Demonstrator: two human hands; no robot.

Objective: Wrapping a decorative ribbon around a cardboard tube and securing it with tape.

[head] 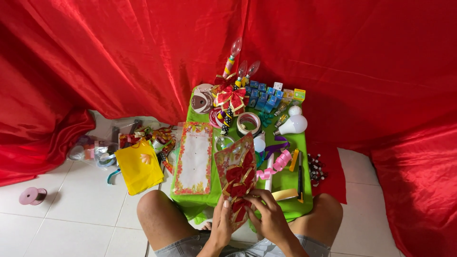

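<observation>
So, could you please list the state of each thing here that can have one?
Left hand: closed on the bow card's lower edge.
Right hand: gripping the same card.
Bow card: held tilted above the green table.
Flowered card: lying flat.
White bulb: on its side.
Tape roll: lying flat.
Yellow bag: flat on the floor.

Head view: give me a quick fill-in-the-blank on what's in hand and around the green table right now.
1. Both hands, left hand and right hand, hold a packet of red and gold ____.
2. The low table is covered in a ____ cloth.
3. On the floor left of the table lies a ____ paper bag.
4. The draped backdrop is ____.

Missing words: bows; green; yellow; red
</observation>
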